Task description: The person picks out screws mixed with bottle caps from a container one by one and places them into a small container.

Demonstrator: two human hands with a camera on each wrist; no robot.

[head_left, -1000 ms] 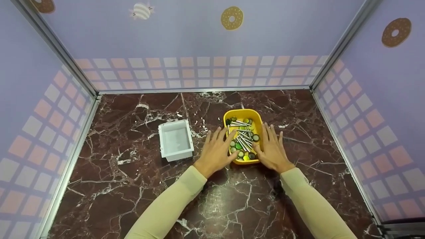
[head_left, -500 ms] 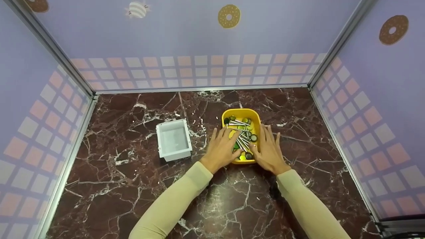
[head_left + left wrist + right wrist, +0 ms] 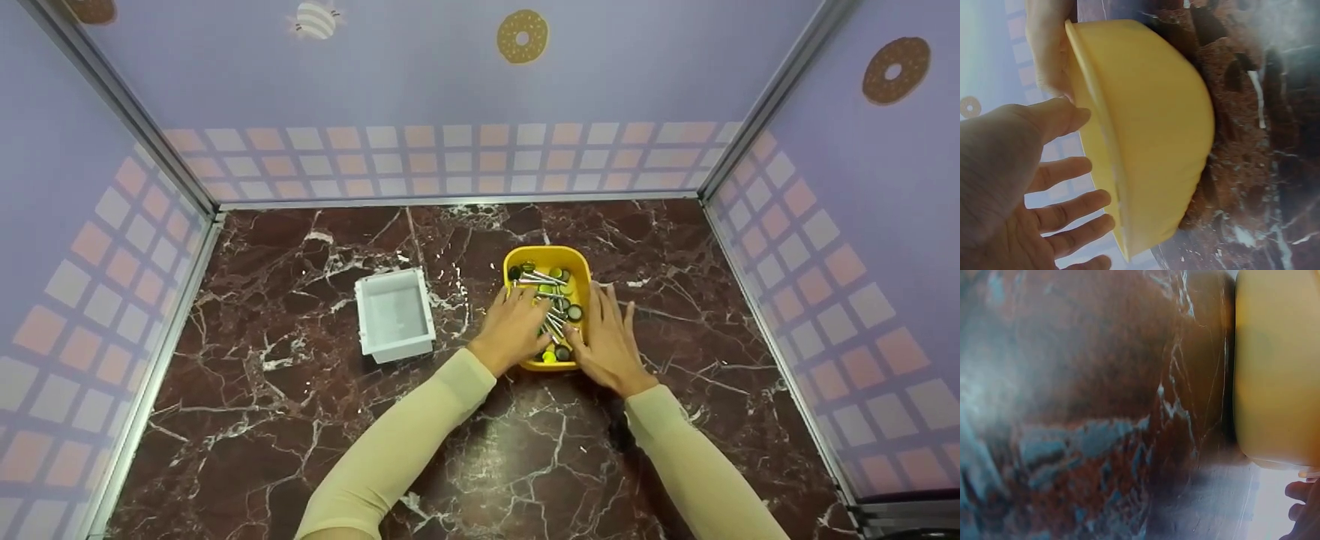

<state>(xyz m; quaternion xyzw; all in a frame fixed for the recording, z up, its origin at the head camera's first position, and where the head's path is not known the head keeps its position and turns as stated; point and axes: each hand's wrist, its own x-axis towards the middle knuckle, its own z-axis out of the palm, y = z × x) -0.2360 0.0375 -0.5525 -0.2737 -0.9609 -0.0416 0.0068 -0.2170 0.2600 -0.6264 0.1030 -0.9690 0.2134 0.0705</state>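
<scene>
A yellow bin [image 3: 547,250] stands on the marbled table, with several long silver screw-like pieces [image 3: 544,278] and small round cap-like pieces [image 3: 574,312] in green, yellow and dark tones inside. My left hand [image 3: 513,330] reaches over its left rim, fingertips above the contents with nothing visibly held; in the left wrist view the fingers [image 3: 1072,209] are spread and loosely bent in front of the yellow wall [image 3: 1145,112]. With the thumb over the right rim and the fingers along the outer wall, my right hand [image 3: 611,341] holds the bin.
To the left of the yellow bin sits a white rectangular bin [image 3: 396,349] with nothing visible in it. Purple patterned panels [image 3: 450,90] enclose the table at the back and both sides, with metal strips at their edges.
My left hand has moved right, from beside the bin's left rim to over the contents, its fingers bending more. The right hand stays at the right rim.
</scene>
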